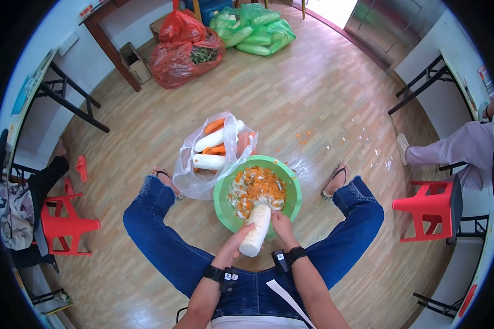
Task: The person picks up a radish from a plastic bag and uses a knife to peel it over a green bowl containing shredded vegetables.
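Note:
A thick white radish (256, 230) slants over the near rim of a green basin (219, 205). My left hand (237, 241) is wrapped around the lower left side of the radish. Close to the radish's right side is my right hand (282, 226), its fingers closed; whatever they hold is hidden. Orange and white peelings (260, 183) fill much of the basin. Touching the basin's far left side, a clear plastic bag (189, 183) holds several whole white radishes (208, 162) and carrots (214, 126).
Small scraps (307, 133) are scattered over the wooden floor. Red stools (422, 205) stand at both sides, with a seated person's leg (439, 156) at right. A red bag of greens (186, 57) and green bags (258, 33) lie at the back.

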Demonstrator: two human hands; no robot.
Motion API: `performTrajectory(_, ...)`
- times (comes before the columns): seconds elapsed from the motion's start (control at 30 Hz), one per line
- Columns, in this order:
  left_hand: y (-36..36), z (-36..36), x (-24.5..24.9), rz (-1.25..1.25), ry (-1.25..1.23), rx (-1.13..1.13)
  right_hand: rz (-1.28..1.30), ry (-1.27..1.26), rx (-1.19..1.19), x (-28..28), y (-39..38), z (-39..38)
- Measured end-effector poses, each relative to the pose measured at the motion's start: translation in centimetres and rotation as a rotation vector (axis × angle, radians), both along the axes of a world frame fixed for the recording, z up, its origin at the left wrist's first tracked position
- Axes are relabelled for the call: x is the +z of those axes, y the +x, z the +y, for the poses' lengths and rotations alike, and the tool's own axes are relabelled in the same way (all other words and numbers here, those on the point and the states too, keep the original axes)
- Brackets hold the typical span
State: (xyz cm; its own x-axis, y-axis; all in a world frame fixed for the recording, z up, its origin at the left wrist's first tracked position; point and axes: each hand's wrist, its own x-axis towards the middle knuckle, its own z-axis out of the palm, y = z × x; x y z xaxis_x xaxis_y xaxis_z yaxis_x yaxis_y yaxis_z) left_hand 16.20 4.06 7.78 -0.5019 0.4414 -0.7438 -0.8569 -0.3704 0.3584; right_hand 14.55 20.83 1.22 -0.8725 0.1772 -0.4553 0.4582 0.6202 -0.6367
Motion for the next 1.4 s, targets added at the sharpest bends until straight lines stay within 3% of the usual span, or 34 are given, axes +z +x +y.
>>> performTrajectory(0.17,-0.5,-0.1,-0.2,-0.061,0.204,0.086,-0.062,-0.025,0.094,0.4,1.1,-1.3)
performTrajectory(0.37,-0.8,-0.5,-1.2,-0.065,0.229,0.292,-0.053,0.048,-0.037,0.5,1.6,-0.9)
performTrajectory(0.43,-0.9,-0.7,-1.2,-0.067,0.248,0.312,0.073,-0.035,-0.042,3.0,1.3,-1.4)
performTrajectory(0.53,-0.9,-0.7,-1.4,-0.093,0.283,0.392,-0.006,-0.082,0.098,7.4,1.0,-2.8)
performTrajectory(0.67,-0.9,-0.8,-1.4,-0.148,0.298,0.473,0.137,-0.149,0.115,7.0,2.0,-3.4)
performTrajectory(0.77,-1.0,-0.9,-0.1,-0.167,0.354,0.429,0.052,-0.092,0.121,5.8,1.8,-2.9)
performTrajectory(0.87,-0.9,-1.0,-0.2,-0.143,0.457,0.328,0.166,-0.212,-0.031,4.1,1.6,-2.3)
performTrajectory(0.97,-0.8,-0.8,-0.2,-0.129,0.405,0.332,0.124,-0.242,-0.045,4.3,1.4,-1.9)
performTrajectory(1.07,-0.9,-0.9,-0.1,-0.121,0.411,0.366,0.281,-0.210,0.011,3.8,1.8,-2.2)
performTrajectory(1.2,-0.8,-0.6,-1.2,-0.159,0.344,0.469,0.152,-0.170,0.110,6.2,2.1,-3.0)
performTrajectory(1.4,-0.6,-0.6,0.1,-0.179,0.422,0.342,0.109,-0.170,-0.003,4.5,1.3,-2.5)
